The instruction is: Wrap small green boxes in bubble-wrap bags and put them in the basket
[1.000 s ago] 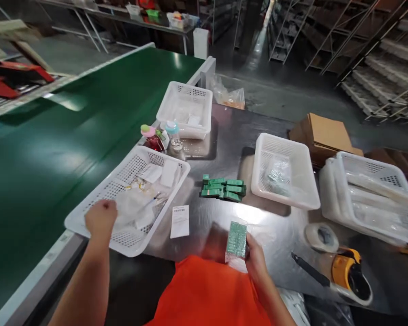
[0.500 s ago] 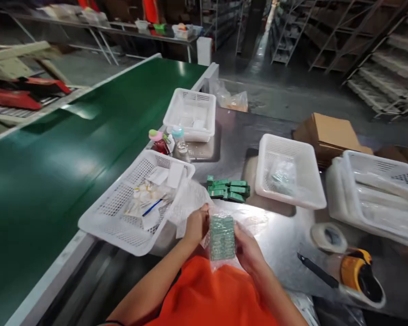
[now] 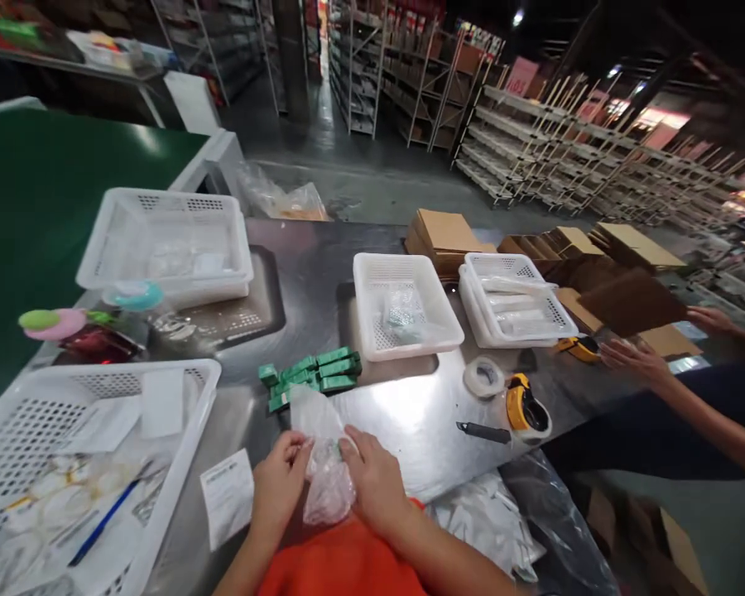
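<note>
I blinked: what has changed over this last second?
The left hand has left the white basket and moved right to meet the right hand; both now hold translucent wrap, and the green bundle no longer shows clearly. The view has turned right, bringing a co-worker's hands into sight. The green pieces and black tool lie as before.

The small boxes (image 3: 338, 368) lie on the desk (image 3: 310, 248). Before them, a wrapped bundle (image 3: 329, 488) is between the left fingers (image 3: 295, 443) and the right fingers (image 3: 351, 443). To their left and front, a near basket (image 3: 185, 451) has a pen (image 3: 105, 521) in it, with a paper slip (image 3: 228, 497) beside it. Behind them on the left stands a back basket (image 3: 217, 291); left of them, two bottles (image 3: 99, 339) stand. Behind them on the right comes a middle basket (image 3: 413, 346), then farther right nested baskets (image 3: 502, 338). Well right of them lie a tape roll (image 3: 484, 378), a dispenser (image 3: 525, 406) and, nearer the person, a cutter (image 3: 484, 432)
</note>
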Available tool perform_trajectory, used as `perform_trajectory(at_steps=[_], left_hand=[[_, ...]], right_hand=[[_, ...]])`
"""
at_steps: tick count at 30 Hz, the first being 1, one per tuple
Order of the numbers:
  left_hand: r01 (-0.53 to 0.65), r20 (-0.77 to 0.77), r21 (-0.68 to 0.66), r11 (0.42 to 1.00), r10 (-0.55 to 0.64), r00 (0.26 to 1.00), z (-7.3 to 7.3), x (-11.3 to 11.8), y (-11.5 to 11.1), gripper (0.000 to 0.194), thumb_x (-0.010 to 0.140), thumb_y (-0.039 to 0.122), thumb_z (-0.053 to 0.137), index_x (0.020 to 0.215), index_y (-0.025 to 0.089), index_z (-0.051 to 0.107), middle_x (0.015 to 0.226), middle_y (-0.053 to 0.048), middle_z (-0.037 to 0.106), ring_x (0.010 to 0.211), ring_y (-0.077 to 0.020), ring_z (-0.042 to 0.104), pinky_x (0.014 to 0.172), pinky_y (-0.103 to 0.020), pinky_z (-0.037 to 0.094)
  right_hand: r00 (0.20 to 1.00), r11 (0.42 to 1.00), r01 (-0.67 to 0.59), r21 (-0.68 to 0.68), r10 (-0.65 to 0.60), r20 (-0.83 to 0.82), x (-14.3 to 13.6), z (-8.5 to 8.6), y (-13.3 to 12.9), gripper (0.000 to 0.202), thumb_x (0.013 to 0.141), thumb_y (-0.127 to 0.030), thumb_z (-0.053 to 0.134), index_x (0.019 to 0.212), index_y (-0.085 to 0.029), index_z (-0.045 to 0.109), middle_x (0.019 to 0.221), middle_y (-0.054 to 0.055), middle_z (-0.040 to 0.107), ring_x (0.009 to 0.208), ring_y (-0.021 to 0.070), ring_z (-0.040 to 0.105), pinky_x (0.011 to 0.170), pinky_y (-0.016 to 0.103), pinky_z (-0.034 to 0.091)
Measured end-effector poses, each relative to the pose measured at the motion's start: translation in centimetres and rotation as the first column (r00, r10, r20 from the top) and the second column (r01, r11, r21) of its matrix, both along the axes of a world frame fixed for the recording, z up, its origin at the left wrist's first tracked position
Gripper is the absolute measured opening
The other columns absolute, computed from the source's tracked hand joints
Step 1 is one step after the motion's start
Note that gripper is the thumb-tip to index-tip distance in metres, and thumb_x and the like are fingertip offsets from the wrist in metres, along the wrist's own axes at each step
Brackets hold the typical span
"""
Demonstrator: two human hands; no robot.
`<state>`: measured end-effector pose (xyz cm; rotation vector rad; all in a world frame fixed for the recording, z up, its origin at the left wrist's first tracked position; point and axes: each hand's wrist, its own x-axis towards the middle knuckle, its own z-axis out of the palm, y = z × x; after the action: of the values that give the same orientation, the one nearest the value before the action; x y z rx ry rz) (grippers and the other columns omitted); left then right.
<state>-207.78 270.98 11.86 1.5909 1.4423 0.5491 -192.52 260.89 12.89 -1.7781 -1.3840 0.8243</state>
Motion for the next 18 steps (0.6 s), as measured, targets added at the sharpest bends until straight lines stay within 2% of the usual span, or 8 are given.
perform_trajectory(at_steps=[3, 6, 7, 9, 11, 13, 15, 18], left_hand=[[0.105, -0.093, 0.087, 0.991, -0.097, 0.991, 1.0, 0.9, -0.7, 0.029, 0.081, 0.053, 0.045, 0.078, 0.026, 0.057, 0.061, 0.001, 0.063, 0.058, -0.0202, 0.061, 0.056, -0.027, 0.040], [0.298, -0.269, 0.106, 0.949, -0.261, 0.927, 1.7, 1.7, -1.9, 0.024, 0.088, 0.043, 0.040, 0.087, 0.027, 0.058, 0.064, -0.001, 0.066, 0.062, -0.0215, 0.065, 0.057, -0.027, 0.037], [0.358, -0.322, 0.091, 0.930, -0.312, 0.894, 1.8, 1.8, -2.4, 0.023, 0.090, 0.039, 0.039, 0.091, 0.027, 0.058, 0.066, -0.002, 0.068, 0.064, -0.0219, 0.066, 0.057, -0.027, 0.037], [0.439, -0.385, 0.054, 0.897, -0.387, 0.838, 1.8, 2.0, -3.2, 0.023, 0.093, 0.032, 0.037, 0.101, 0.027, 0.058, 0.073, -0.004, 0.071, 0.069, -0.0223, 0.069, 0.058, -0.027, 0.037], [0.474, -0.406, 0.042, 0.879, -0.419, 0.812, 1.7, 2.0, -3.7, 0.026, 0.094, 0.027, 0.035, 0.108, 0.026, 0.057, 0.083, -0.006, 0.074, 0.075, -0.0227, 0.070, 0.060, -0.027, 0.040], [0.485, -0.428, 0.054, 0.873, -0.419, 0.801, 1.6, 1.9, -3.9, 0.028, 0.095, 0.026, 0.034, 0.111, 0.025, 0.057, 0.089, -0.008, 0.074, 0.079, -0.0233, 0.071, 0.063, -0.028, 0.043], [0.493, -0.437, 0.083, 0.866, -0.413, 0.799, 1.6, 2.0, -3.7, 0.029, 0.095, 0.026, 0.035, 0.111, 0.025, 0.059, 0.093, -0.009, 0.074, 0.083, -0.0235, 0.071, 0.067, -0.029, 0.046], [0.482, -0.409, 0.146, 0.864, -0.391, 0.825, 2.3, 2.7, -3.1, 0.032, 0.096, 0.027, 0.032, 0.109, 0.023, 0.061, 0.099, -0.010, 0.073, 0.089, -0.0236, 0.069, 0.075, -0.031, 0.049]], right_hand=[[0.986, 0.994, 0.109, -0.025, -0.105, 0.132, -0.6, 0.0, 0.2, 0.046, 0.076, -0.016, 0.058, 0.121, -0.022, 0.066, 0.128, 0.014, 0.062, 0.110, 0.0306, 0.058, 0.089, 0.041, 0.048], [0.924, 0.939, 0.336, -0.079, -0.344, -0.167, 0.3, 0.0, 1.1, 0.026, 0.077, -0.028, 0.061, 0.099, -0.021, 0.072, 0.098, 0.009, 0.069, 0.087, 0.0230, 0.061, 0.079, 0.034, 0.048], [0.852, 0.912, 0.387, -0.136, -0.410, -0.327, 0.9, -0.1, 1.5, 0.021, 0.076, -0.033, 0.063, 0.090, -0.019, 0.072, 0.087, 0.006, 0.069, 0.079, 0.0206, 0.060, 0.075, 0.032, 0.047], [0.618, 0.861, 0.412, -0.298, -0.505, -0.603, 1.9, -0.4, 2.3, 0.026, 0.072, -0.043, 0.067, 0.073, -0.018, 0.068, 0.069, 0.002, 0.065, 0.068, 0.0178, 0.058, 0.067, 0.030, 0.047], [0.362, 0.807, 0.374, -0.457, -0.581, -0.729, 2.5, -0.9, 2.7, 0.032, 0.061, -0.047, 0.075, 0.065, -0.017, 0.064, 0.059, 0.000, 0.061, 0.061, 0.0169, 0.056, 0.059, 0.029, 0.046], [0.206, 0.761, 0.378, -0.528, -0.625, -0.753, 2.3, -1.4, 2.7, 0.035, 0.052, -0.046, 0.080, 0.063, -0.017, 0.063, 0.057, 0.000, 0.061, 0.060, 0.0175, 0.057, 0.056, 0.029, 0.046], [0.221, 0.749, 0.436, -0.499, -0.626, -0.748, 1.4, -2.0, 2.4, 0.036, 0.053, -0.048, 0.081, 0.064, -0.018, 0.063, 0.059, 0.001, 0.062, 0.063, 0.0191, 0.058, 0.056, 0.030, 0.047], [0.426, 0.801, 0.503, -0.325, -0.557, -0.713, -0.3, -2.9, 1.8, 0.034, 0.063, -0.050, 0.078, 0.075, -0.020, 0.068, 0.071, 0.003, 0.067, 0.077, 0.0221, 0.061, 0.067, 0.032, 0.050]])
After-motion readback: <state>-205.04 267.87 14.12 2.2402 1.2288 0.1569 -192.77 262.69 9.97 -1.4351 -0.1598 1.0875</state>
